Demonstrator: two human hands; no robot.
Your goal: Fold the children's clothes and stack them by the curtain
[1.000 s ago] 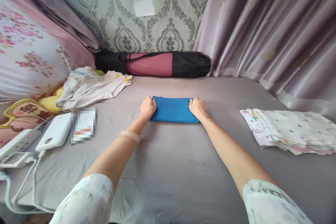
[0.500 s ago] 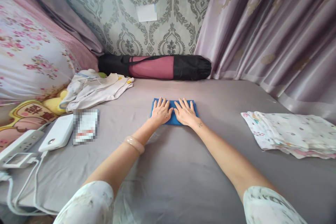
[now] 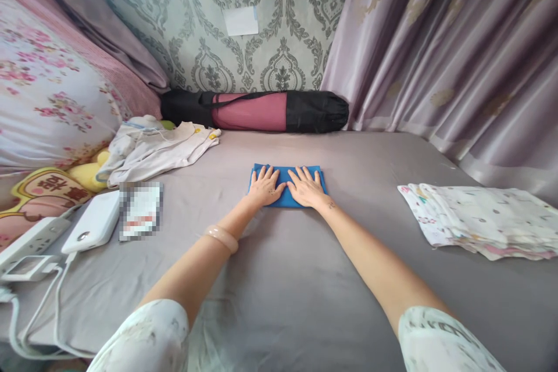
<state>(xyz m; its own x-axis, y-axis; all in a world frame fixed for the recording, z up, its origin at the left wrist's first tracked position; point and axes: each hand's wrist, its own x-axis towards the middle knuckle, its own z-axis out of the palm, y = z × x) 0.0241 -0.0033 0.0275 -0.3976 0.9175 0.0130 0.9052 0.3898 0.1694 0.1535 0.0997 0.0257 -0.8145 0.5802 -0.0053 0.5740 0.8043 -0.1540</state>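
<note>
A folded blue cloth [image 3: 285, 196] lies flat on the grey bed sheet [image 3: 279, 279] in front of me. My left hand [image 3: 265, 186] rests palm down on the cloth's left half, its fingers spread and pointing away from me. On the right half, my right hand [image 3: 305, 186] presses flat in the same way, fingers apart. The two thumbs almost meet over the middle of the cloth. Both hands are open and grip nothing; they cover much of the cloth's upper surface.
At right sits a stack of folded patterned cloths [image 3: 483, 221]. A black and pink rolled mat bag [image 3: 250, 111] lies along the wall. To the left are light clothes [image 3: 161, 151], a white power bank [image 3: 93, 221], a power strip [image 3: 37, 241] and cables.
Both hands stay on the blue cloth; the left fingers have shifted slightly down over it. The whole view has moved a little.
</note>
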